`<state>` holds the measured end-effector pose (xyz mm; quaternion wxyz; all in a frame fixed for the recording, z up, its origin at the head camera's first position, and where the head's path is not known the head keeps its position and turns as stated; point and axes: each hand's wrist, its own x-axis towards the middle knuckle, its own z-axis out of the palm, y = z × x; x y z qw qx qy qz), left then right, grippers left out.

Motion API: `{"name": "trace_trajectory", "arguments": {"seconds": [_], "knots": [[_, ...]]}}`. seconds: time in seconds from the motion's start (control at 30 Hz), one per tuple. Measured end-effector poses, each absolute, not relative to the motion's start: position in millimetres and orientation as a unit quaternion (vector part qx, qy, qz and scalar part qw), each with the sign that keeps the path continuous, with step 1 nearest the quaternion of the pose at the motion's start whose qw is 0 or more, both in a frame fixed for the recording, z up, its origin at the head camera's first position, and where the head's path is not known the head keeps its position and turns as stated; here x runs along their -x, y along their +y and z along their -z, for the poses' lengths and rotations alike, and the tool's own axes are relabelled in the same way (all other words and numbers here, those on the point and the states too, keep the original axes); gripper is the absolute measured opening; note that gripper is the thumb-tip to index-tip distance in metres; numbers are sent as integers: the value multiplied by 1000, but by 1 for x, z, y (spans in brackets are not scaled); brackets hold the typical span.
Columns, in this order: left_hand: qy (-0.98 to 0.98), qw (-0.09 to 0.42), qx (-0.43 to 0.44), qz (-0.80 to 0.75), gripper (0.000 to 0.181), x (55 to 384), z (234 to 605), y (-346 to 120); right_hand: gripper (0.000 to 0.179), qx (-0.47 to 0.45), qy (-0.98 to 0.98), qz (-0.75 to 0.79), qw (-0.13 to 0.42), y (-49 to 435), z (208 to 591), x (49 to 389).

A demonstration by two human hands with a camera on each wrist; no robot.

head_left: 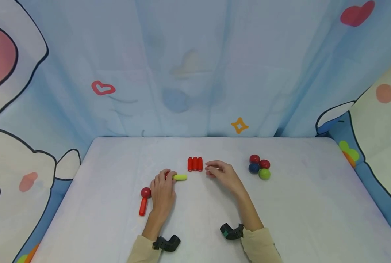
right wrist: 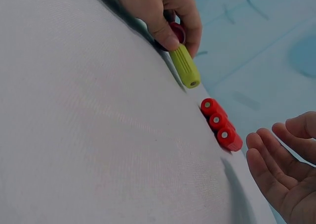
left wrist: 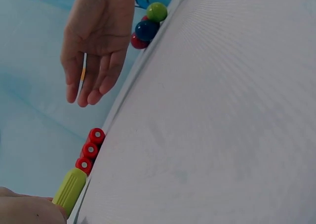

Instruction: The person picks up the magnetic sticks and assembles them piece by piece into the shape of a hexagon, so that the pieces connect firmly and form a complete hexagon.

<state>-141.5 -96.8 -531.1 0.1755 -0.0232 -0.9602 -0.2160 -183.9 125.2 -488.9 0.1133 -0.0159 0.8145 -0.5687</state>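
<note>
The red rods (head_left: 195, 164) look like glossy plastic, with metal-like discs (right wrist: 224, 135) in their ends. The yellow-green rod (right wrist: 184, 68) seems matt, ridged plastic. The balls (head_left: 263, 165) are shiny. The white tablecloth (head_left: 307, 204) looks matt and woven; the blue curtain (head_left: 195, 36), smooth cloth.

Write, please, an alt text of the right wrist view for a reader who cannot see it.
The left hand holds a yellow-green stick and a red ball. Three short red sticks lie side by side on the white table, between that hand and the right hand, which holds nothing.
</note>
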Motion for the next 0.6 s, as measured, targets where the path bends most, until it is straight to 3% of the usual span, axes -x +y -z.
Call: {"name": "trace_trajectory", "arguments": {"seconds": [0.33, 0.6], "knots": [[-958, 196, 32, 207, 29, 143, 531, -97, 31, 7, 827, 552, 107, 130, 487, 185], [-965, 173, 51, 189, 35, 142, 530, -97, 32, 12, 846, 526, 86, 141, 481, 185]]}}
